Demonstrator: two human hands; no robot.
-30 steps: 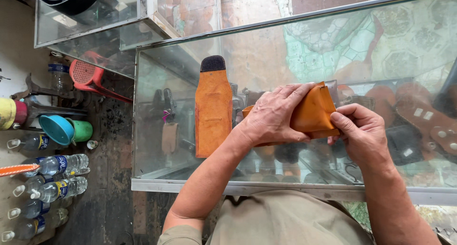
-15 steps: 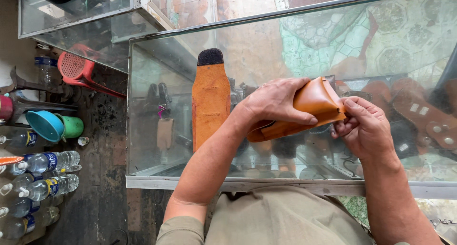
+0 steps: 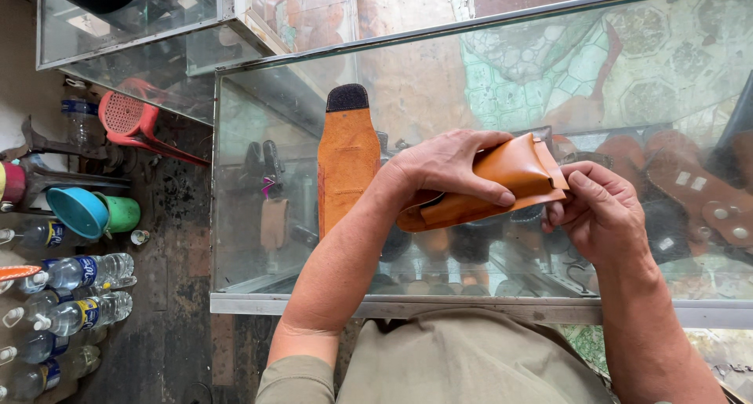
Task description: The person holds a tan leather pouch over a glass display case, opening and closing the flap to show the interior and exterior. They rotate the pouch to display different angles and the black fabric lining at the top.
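Head view, change: tan leather pouch [image 3: 502, 184] now lies flatter than a second ago, smooth side up, rotated for handling.
Location: centre-right of frame, above glass display case [image 3: 259, 176].
Left hand [image 3: 443, 169]: clasped over the pouch's top.
Right hand [image 3: 600, 212]: fingertips pinching the right edge.
Long axis: lower left to upper right; open end right.
Nearby: suede strap [image 3: 347, 161] lying flat, centre.

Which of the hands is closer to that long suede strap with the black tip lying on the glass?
Left. The left hand grips the tan leather pouch just beside the suede strap; the right hand pinches the pouch's far end, farther off.
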